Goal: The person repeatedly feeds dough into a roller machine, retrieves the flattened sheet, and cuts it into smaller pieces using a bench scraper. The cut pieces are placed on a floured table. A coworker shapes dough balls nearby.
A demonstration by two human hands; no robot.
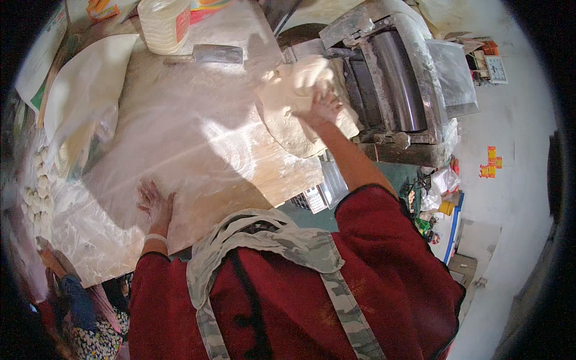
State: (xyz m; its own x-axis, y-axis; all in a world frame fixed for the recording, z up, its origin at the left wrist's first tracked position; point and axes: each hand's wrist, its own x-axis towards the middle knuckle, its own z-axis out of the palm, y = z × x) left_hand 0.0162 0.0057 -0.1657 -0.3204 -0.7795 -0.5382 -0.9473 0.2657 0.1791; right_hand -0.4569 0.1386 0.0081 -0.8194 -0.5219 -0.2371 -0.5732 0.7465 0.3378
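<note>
A large, soft slab of wheat dough (288, 121) lies at the right end of a floured wooden table (189, 108), against a dough roller machine (391, 81). My right hand (325, 108) rests on top of the dough, its fingers spread and slightly blurred. Part of the slab beyond this hand is heaped in folds. Over on the left, my left hand (154, 202) touches the floury tabletop with fingers apart and holds nothing. The machine's shiny metal roller (398, 81) stands just to the right of the dough.
A cleaver (218, 54) lies near the back beside a ribbed plastic tub (164, 24). White sheeting (90, 85) covers something at the left. Small dough pieces (39, 198) line the left edge, near another person's hand (47, 252). Below the table's right end stands a clear bin (334, 182).
</note>
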